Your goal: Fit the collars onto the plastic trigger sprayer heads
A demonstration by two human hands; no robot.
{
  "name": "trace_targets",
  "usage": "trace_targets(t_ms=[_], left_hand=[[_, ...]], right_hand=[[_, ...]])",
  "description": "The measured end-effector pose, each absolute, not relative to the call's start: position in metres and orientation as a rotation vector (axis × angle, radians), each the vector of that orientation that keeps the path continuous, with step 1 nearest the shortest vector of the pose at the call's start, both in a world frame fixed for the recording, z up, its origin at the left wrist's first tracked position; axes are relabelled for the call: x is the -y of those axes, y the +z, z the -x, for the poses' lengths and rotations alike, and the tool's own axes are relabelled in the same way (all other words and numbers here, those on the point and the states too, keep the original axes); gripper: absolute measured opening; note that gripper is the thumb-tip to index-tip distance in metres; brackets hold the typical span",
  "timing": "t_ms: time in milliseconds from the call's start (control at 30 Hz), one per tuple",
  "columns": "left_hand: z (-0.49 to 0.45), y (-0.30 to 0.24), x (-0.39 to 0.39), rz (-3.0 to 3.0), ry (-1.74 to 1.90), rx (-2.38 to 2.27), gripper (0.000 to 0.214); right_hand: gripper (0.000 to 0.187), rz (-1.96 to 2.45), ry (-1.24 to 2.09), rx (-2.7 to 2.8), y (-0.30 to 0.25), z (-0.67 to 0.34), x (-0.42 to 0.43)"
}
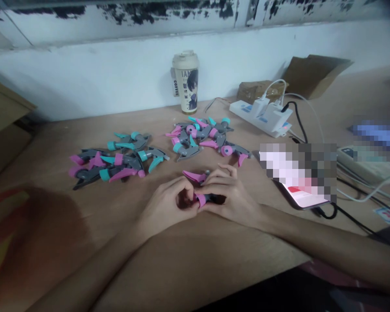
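The left hand (169, 200) and right hand (230, 196) together clamp one pink-collared trigger sprayer (200, 200), with one sprayer heap (126, 161) at their ten o'clock, another heap (202, 132) at twelve.

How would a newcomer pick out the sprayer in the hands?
From the cup by the wall, come nearer to the left hand and right hand. Between them is the sprayer, its pink collar showing. Unlike the piled sprayers, it is held.
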State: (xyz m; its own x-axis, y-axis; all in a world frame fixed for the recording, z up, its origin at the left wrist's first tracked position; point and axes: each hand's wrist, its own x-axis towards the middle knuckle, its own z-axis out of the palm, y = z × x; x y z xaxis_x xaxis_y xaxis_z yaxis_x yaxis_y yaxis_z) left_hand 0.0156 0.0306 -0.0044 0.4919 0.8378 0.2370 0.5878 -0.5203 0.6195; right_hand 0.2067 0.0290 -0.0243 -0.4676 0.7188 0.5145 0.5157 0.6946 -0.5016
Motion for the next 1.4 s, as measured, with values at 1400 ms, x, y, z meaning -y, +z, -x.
trace_targets(t_ms=[1400], left_hand=[[-0.013,-0.011,-0.032,-2.308,0.864,-1.086,0.004]], right_hand=[[0.024,0.943,0.399,2.153,-0.027,-0.212,-0.035]])
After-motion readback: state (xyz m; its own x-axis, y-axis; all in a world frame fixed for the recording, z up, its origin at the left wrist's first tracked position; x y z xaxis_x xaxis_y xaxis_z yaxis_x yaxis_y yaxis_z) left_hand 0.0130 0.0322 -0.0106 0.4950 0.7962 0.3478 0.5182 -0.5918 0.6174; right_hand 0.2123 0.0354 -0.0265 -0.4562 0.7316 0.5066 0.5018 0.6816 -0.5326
